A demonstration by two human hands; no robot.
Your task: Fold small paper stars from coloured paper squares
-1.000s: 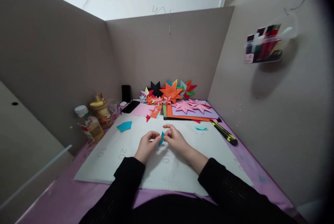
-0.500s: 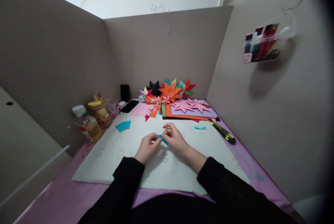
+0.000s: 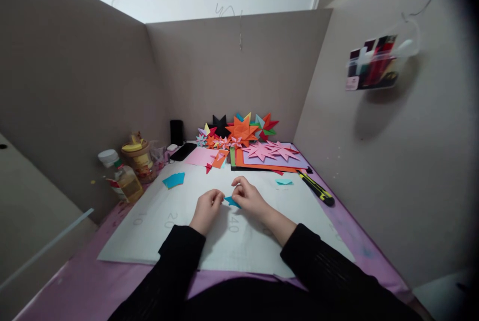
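Observation:
Between my hands, over the white sheet (image 3: 149, 241), is a small folded piece of blue paper (image 3: 232, 202). The fingers of my right hand (image 3: 250, 199) are closed on its right side. Just left of it is my left hand (image 3: 207, 208), its fingers bent together near the paper's left tip; whether they touch it is too small to tell. A stack of blue paper pieces (image 3: 174, 180) lies at the left of the sheet. Further right rests a light turquoise folded piece (image 3: 285, 182).
Paper stars (image 3: 242, 131) stand at the back, with pink stars (image 3: 261, 151) on coloured sheets. A yellow-black cutter (image 3: 316, 188) lies at the right edge. On the left are a bottle (image 3: 125, 181), a jar (image 3: 140, 161) and a black phone (image 3: 183, 152). Grey partitions surround the table.
My left hand has moved slightly left, away from the blue paper it was pinching. My right hand keeps its hold. The whole view has shifted slightly.

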